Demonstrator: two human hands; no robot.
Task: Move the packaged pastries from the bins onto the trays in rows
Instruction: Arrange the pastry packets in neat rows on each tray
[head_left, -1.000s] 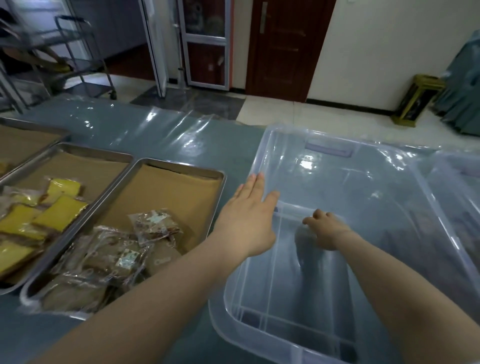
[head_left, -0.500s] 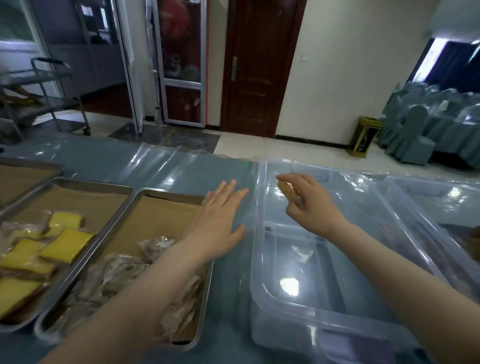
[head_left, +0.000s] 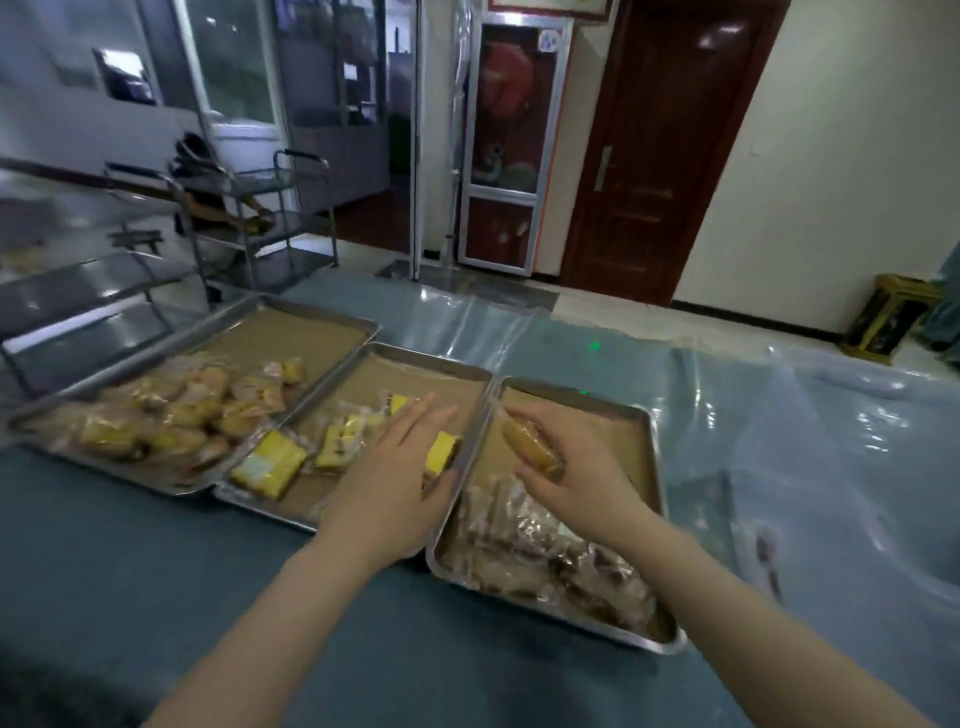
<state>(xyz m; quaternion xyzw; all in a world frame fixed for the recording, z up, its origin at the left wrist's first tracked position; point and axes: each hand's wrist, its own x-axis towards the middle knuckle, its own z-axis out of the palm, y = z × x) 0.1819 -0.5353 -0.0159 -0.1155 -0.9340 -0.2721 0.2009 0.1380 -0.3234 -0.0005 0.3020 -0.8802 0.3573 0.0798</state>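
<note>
1. The right hand (head_left: 576, 467), at the centre of the frame, has its fingers and thumb curled round a golden-brown oblong pastry in clear wrap (head_left: 530, 448), holding it tilted.
2. That pastry is held over the bare brown-paper liner in the upper half of the right-hand shallow steel tray (head_left: 656, 467); whether it touches the liner cannot be told.
3. Below it in the frame, a heap of brown pastries in clear wrappers (head_left: 545, 561) fills the lower half of the same tray.
4. The left hand (head_left: 395, 478) is flat, palm down, fingers straight and close together, gripping nothing.
5. It lies over the right end of the middle steel tray (head_left: 431, 358), partly covering one yellow packet; whether it touches the packet is unclear.
6. Yellow rectangular packaged cakes (head_left: 268, 464) lie scattered across the lower part of the middle tray, not in clear rows.
7. The left steel tray (head_left: 322, 312), at the centre left of the frame, holds a loose pile of pale orange wrapped pastries (head_left: 182, 410).
8. The three trays stand edge to edge on a teal-covered table (head_left: 156, 571); a clear plastic sheet (head_left: 779, 415) spreads over the table to the right.
9. At the top of the frame are a dark brown wooden door (head_left: 654, 156) and, to its left, a steel trolley (head_left: 260, 218).
</note>
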